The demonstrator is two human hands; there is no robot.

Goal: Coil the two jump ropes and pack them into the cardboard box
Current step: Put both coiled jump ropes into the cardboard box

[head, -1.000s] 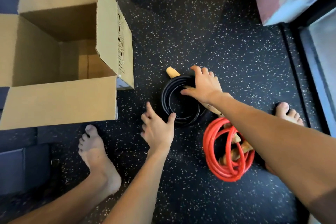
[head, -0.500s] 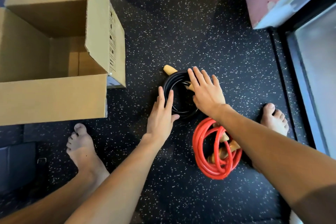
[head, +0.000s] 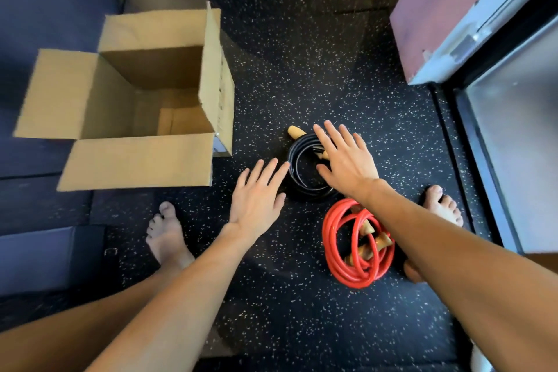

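Flanking the coiled black jump rope (head: 305, 172), left hand (head: 256, 199) and right hand (head: 347, 163) spread flat, gripping nothing. Red jump rope (head: 341, 251) lies coiled nearer; cardboard box (head: 136, 160) stands open, left.

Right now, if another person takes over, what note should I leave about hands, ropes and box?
Left hand: open, fingers straight, at the black rope's left edge; no grip.
Right hand: open, spread over that coil's right side.
Red rope: coiled on the floor next to the black one.
Cardboard box: open, left of the ropes, nothing visible inside.
Done: both ropes coiled.
Left: pack both into the box.
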